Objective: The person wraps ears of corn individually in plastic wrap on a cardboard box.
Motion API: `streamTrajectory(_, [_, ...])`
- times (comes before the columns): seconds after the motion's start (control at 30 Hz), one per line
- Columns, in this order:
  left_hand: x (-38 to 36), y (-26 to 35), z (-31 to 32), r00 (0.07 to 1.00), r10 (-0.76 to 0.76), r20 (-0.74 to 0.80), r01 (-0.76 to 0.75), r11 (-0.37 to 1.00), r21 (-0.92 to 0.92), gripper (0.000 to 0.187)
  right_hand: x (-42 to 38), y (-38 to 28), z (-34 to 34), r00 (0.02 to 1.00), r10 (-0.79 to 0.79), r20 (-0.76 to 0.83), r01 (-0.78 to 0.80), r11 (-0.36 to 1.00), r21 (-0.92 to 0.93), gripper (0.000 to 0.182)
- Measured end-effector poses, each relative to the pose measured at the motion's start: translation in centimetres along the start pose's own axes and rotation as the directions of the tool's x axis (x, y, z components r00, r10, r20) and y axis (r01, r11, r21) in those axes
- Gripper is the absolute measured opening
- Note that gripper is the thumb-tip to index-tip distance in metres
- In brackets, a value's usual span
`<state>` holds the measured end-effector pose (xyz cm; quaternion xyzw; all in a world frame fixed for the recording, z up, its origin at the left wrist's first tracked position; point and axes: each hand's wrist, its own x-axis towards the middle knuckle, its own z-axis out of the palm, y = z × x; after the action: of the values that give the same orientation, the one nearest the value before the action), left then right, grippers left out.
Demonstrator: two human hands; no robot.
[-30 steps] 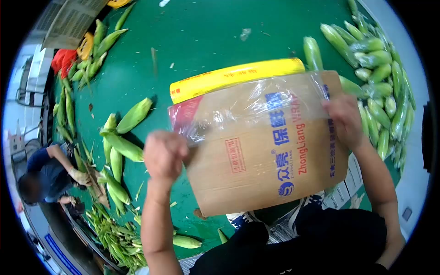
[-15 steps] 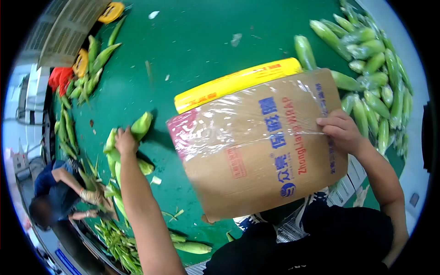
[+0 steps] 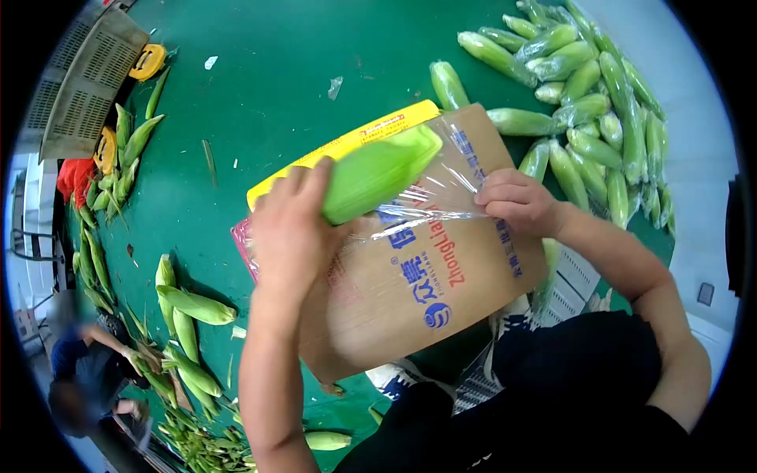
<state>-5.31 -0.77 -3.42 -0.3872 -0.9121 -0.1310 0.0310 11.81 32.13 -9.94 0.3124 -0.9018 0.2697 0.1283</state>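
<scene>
Holding left hand [image 3: 293,217]: grip closed around 1 corn ear [image 3: 380,175], above the cardboard [image 3: 359,335].
Right hand [image 3: 522,203]: grip pinching clear film [image 3: 434,215], cardboard's right side.
Yellow roll [image 3: 315,159]: along cardboard's far edge.
Wrapped corn [image 3: 583,111]: green surface [image 3: 268,87], far right.

There was one cardboard box [image 3: 363,315], one yellow roll [image 3: 335,147], one sheet of clear film [image 3: 434,214], one red bundle [image 3: 76,177] and two shoes [image 3: 390,381]. One ear of corn [image 3: 378,175] was held; over twenty wrapped ears [image 3: 583,110] lay loose.
</scene>
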Motion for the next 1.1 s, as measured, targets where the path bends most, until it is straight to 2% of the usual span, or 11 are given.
streamTrajectory(0.2, [2.6,1.7,0.8,0.974,0.03,0.224,-0.029,1.0,-0.008,0.072,7.8,-1.0,0.2,0.751,0.485,-0.449,-0.321,0.861,0.394,0.002])
streamTrajectory(0.27, [3.5,1.9,0.6,0.956,0.021,0.293,-0.018,1.0,-0.014,0.074,13.1,-0.6,-0.8,0.717,0.689,-0.102,-0.543,0.644,0.539,0.009])
streamTrajectory(0.37, [3.9,2.0,0.6,0.952,0.037,0.303,-0.023,0.999,-0.048,0.074,15.1,2.8,2.6,0.77,0.638,0.008,-0.619,0.744,0.251,0.021])
streamTrajectory(0.53, [2.7,1.1,1.6,0.993,0.04,0.113,-0.021,0.987,-0.161,0.073,14.5,-2.3,4.5,0.954,0.279,-0.109,-0.299,0.865,-0.402,0.051])
streamTrajectory(0.63, [-2.9,-2.0,1.9,0.815,0.339,-0.469,-0.329,0.938,0.106,0.07,14.7,-1.7,3.9,0.958,0.286,0.012,-0.249,0.853,-0.459,0.08])
streamTrajectory(0.7, [-9.1,-4.7,1.9,0.894,-0.077,-0.44,0.021,0.991,-0.132,0.07,14.5,-0.4,4.1,0.96,0.28,0.022,-0.25,0.888,-0.387,0.08])
streamTrajectory(0.77, [-10.5,-6.8,2.2,0.96,-0.258,-0.106,0.221,0.935,-0.278,0.074,14.3,-0.3,3.9,0.97,0.244,0.018,-0.218,0.897,-0.384,0.079])
streamTrajectory(0.83, [-9.4,-6.8,1.6,0.975,-0.221,-0.016,0.22,0.973,-0.066,0.045,14.4,-0.6,3.8,0.974,0.224,0.016,-0.202,0.903,-0.379,0.078])
streamTrajectory(0.97, [-9.4,-7.2,4.2,0.903,-0.247,-0.352,0.261,0.965,-0.006,0.015,14.3,-1.0,2.9,0.951,0.3,0.076,-0.256,0.901,-0.351,0.081])
streamTrajectory(1.03, [-11.0,-5.1,3.9,0.755,-0.465,-0.463,0.42,0.884,-0.204,0.016,14.3,-1.8,1.5,0.923,0.341,0.179,-0.262,0.897,-0.356,0.081])
streamTrajectory(1.1, [-13.5,-1.7,3.4,0.701,-0.449,-0.554,0.195,0.868,-0.457,0.024,12.7,-3.1,0.5,0.835,0.329,0.441,-0.265,0.943,-0.202,0.085])
